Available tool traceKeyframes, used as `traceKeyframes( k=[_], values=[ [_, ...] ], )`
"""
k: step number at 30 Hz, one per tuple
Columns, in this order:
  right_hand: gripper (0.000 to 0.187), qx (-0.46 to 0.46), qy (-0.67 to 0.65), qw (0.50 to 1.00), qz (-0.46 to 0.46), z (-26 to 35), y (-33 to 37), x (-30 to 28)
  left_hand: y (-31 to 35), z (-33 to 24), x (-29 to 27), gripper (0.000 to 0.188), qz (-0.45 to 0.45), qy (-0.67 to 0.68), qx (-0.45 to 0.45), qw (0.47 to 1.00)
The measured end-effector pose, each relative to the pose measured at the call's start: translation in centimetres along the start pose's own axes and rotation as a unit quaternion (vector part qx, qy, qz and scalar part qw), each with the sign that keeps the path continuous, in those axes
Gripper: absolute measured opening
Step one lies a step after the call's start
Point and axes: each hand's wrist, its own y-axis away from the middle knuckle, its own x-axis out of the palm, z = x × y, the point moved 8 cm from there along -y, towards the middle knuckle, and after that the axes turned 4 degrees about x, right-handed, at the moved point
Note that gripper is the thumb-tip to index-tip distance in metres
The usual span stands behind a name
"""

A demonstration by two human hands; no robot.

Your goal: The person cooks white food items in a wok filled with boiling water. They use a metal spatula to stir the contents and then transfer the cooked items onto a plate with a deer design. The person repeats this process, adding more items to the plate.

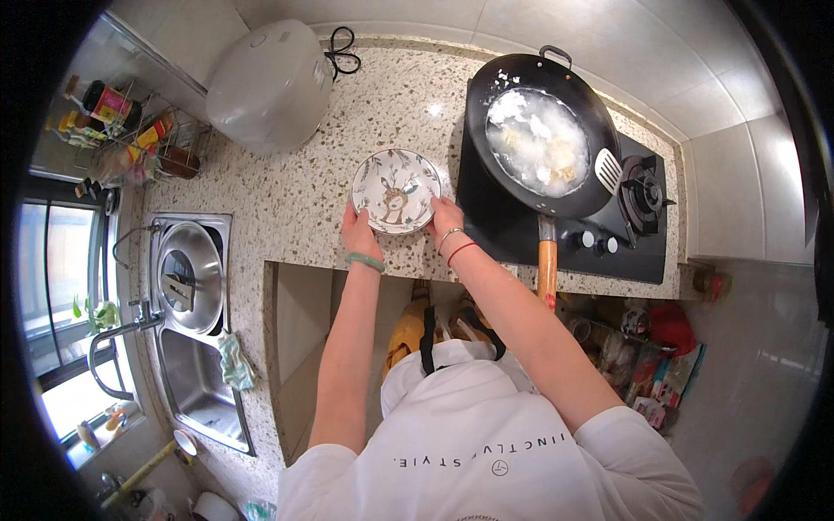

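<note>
Head view looks down on two bare hands at a round white plate painted with a brown deer and leafy sprigs (397,191), over the speckled cream stone worktop (313,221). The left hand (358,233) has its grip closed on the near left edge, and the right hand (446,217) likewise pinches the near right edge; whether the plate touches the worktop, I cannot tell. Just right of it, a deep black wok with a wooden handle (601,130) sits on a black gas cooktop (643,253), holding whitish, cloudy food (539,143). A pale slotted turner (608,171) leans at the wok's right side. Beyond the plate, to the left, stands a glossy light-grey rounded appliance (268,87); farther left, a round steel lid (204,295) lies over part of a stainless double sink (208,421).
</note>
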Motion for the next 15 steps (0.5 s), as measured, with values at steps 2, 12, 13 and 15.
traceKeyframes(
  k=[2, 12, 13, 15],
  values=[
    [0.033, 0.015, 0.030, 0.999, 0.006, 0.4, 1.0, 0.5, 0.0, 0.1, -0.2, 0.046, 0.016, 0.004, 0.001, 1.000],
    [0.019, 0.006, 0.070, 0.997, -0.016, 0.3, 0.6, 0.1, -0.2, 0.2, 0.0, 0.047, 0.033, -0.001, -0.002, 0.999],
    [0.018, 0.005, 0.079, 0.997, -0.017, 0.7, 1.5, 0.3, -0.1, 0.1, -0.3, 0.047, 0.024, -0.001, -0.003, 1.000],
    [0.017, 0.004, 0.040, 0.999, -0.015, 1.5, 3.6, 1.0, -0.3, -0.8, -0.6, 0.045, 0.035, -0.035, 0.025, 0.998]
  ],
)
